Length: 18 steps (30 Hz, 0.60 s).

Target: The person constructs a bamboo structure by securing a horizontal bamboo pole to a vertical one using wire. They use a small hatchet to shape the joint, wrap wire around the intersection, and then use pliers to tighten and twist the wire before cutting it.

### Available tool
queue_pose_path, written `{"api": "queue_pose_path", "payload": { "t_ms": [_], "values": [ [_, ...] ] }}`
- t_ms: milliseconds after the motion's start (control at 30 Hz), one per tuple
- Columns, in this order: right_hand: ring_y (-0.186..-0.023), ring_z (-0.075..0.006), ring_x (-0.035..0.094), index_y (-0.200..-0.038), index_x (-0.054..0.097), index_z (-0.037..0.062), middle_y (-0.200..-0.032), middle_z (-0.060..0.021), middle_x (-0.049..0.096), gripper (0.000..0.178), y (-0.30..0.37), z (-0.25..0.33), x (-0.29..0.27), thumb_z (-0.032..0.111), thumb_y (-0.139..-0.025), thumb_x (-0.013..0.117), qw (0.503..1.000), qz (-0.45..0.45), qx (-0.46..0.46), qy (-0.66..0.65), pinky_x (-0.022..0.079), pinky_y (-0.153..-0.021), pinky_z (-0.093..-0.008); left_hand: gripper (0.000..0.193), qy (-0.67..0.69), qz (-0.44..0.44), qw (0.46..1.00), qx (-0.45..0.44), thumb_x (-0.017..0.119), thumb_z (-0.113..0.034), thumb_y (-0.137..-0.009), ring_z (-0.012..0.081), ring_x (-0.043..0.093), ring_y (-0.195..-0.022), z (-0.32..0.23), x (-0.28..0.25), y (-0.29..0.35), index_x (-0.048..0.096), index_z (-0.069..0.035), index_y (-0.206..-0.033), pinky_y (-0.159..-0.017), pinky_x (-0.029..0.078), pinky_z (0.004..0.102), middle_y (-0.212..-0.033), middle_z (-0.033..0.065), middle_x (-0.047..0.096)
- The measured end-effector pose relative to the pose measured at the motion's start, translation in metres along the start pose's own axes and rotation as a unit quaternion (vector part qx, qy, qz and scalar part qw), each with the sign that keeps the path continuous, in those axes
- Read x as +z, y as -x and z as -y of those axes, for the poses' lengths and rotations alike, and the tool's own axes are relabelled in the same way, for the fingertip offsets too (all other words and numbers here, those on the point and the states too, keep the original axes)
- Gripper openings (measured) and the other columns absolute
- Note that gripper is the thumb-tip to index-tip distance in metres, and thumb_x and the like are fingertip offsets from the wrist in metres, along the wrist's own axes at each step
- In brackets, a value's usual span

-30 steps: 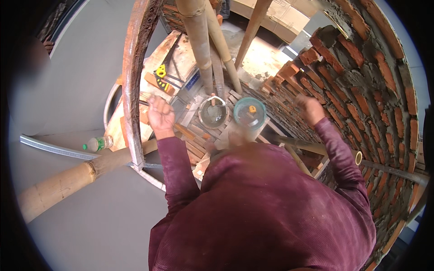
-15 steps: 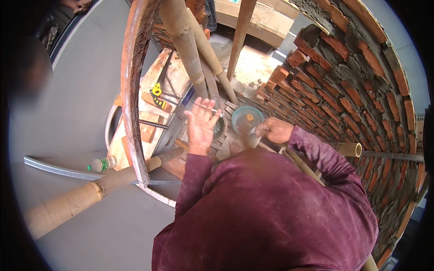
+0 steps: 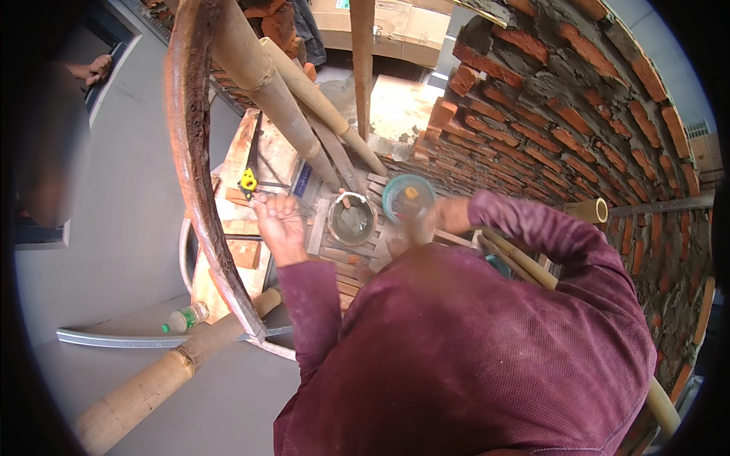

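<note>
My left hand (image 3: 280,226) is raised over the boards on the left, fingers curled in. Whatever they enclose, if anything, does not show. Just beyond its fingertips lies a handsaw (image 3: 248,181) with a yellow and black handle; the hand overlaps the handle's near end. My right hand (image 3: 450,216), smeared by motion, is beside the near edge of a teal basin (image 3: 389,199). Its fingers cannot be made out. A small yellow-orange thing (image 3: 411,193) shows in the basin. Between the hands stands a round bucket (image 3: 334,228) with grey wet contents and a reddish piece at its rim.
A curved brick wall (image 3: 547,137) with rough mortar rises at right. Bamboo poles (image 3: 281,99) slant down ahead, and another bamboo pole (image 3: 144,387) crosses lower left. A rusty curved beam (image 3: 199,159) stands near my left hand. A bottle (image 3: 185,318) lies below; another person's hand (image 3: 97,68) shows upper left.
My left hand has moved left, its spread fingers now curled. My right hand has shifted slightly and blurred. The view has swung, showing more of the bucket and the other person.
</note>
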State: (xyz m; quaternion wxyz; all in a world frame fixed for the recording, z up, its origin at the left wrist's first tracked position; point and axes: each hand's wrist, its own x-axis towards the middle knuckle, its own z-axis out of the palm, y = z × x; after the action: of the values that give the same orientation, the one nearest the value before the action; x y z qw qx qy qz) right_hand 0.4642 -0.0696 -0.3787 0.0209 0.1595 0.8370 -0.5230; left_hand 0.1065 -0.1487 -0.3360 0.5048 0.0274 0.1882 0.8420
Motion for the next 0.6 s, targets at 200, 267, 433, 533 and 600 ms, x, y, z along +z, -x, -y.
{"api": "queue_pose_path", "payload": {
  "t_ms": [200, 267, 433, 533, 600],
  "values": [
    [-0.078, -0.0226, 0.060, -0.098, 0.062, 0.0055, -0.084, -0.0104, 0.063, 0.026, -0.026, 0.105, -0.094, 0.030, -0.094, 0.054, 0.934, -0.350, 0.026, 0.071, 0.049, -0.070, -0.0371, 0.025, 0.101, -0.072, 0.991, -0.058, 0.039, -0.019, -0.100, 0.0091, 0.027, -0.050, -0.007, -0.047, 0.020, 0.041, -0.009, -0.078, -0.045, 0.029, 0.0231, -0.057, -0.0025, 0.029],
    [-0.079, -0.0275, 0.062, -0.099, 0.065, 0.0102, -0.085, -0.0147, 0.064, 0.025, -0.025, 0.053, -0.097, 0.032, -0.092, 0.053, 0.854, -0.396, 0.127, 0.311, 0.051, -0.070, -0.0378, 0.025, 0.105, 0.009, 0.993, -0.061, 0.040, -0.019, -0.100, 0.0093, 0.026, -0.050, -0.010, -0.002, 0.037, 0.041, -0.010, -0.077, -0.046, 0.028, 0.0230, -0.058, -0.0027, 0.028],
    [-0.088, -0.0159, 0.058, -0.097, 0.065, 0.0074, -0.089, -0.0046, 0.064, 0.024, -0.003, 0.092, -0.029, 0.026, -0.095, 0.050, 0.971, 0.173, 0.147, -0.069, 0.046, -0.079, -0.0358, 0.022, 0.116, 0.095, 0.989, -0.005, 0.042, -0.022, -0.099, 0.0096, 0.026, -0.050, -0.054, -0.038, -0.024, 0.042, -0.010, -0.080, -0.045, 0.027, 0.0239, -0.058, -0.0027, 0.026],
    [-0.076, -0.0135, 0.052, -0.089, 0.064, 0.0014, -0.078, -0.0033, 0.059, 0.032, 0.000, 0.159, -0.067, 0.028, -0.098, 0.049, 0.970, 0.010, 0.052, -0.238, 0.044, -0.073, -0.0311, 0.020, 0.222, -0.045, 0.973, 0.035, 0.037, -0.017, -0.100, 0.0114, 0.028, -0.048, -0.054, -0.049, -0.015, 0.042, -0.009, -0.083, -0.047, 0.031, 0.0249, -0.056, -0.0016, 0.028],
    [-0.077, -0.0145, 0.054, -0.089, 0.062, -0.0009, -0.079, -0.0054, 0.061, 0.033, -0.002, 0.145, -0.072, 0.027, -0.098, 0.048, 0.985, -0.048, 0.057, -0.156, 0.045, -0.072, -0.0312, 0.027, 0.123, -0.096, 0.987, 0.049, 0.035, -0.033, -0.100, 0.0131, 0.049, -0.061, -0.028, -0.038, -0.002, 0.045, -0.009, -0.098, -0.072, 0.049, 0.0365, -0.066, 0.0007, 0.046]
  ]
}}
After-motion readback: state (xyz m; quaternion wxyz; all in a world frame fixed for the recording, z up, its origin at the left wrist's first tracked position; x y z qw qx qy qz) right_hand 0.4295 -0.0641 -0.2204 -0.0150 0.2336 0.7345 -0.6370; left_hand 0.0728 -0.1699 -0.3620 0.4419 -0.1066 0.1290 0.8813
